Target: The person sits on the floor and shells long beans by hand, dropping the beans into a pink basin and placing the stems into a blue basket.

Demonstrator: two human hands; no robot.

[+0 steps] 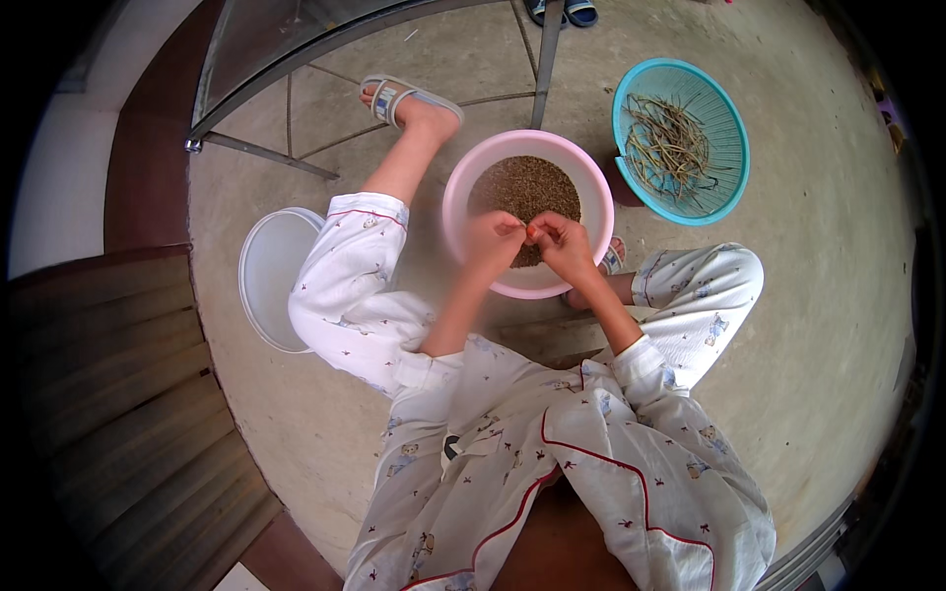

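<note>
Between my knees stands a pink-rimmed basin with a bed of small brown grains or seeds in it. Both hands meet above its near half, fingertips together. My left hand is pinched, slightly smeared by motion. Fingers curled in a pinch, my right hand touches or nearly touches the left. Whatever lies between the fingertips is too small and hidden to name. To the far right, a teal colander holds a loose heap of thin, dry, brownish pods or stalks.
A round white tub or lid lies beside my left knee. A metal-framed table or stand rises at the far left, one leg close behind the basin. Dark blue slippers show at the far edge. Brown slatted panelling runs along the left.
</note>
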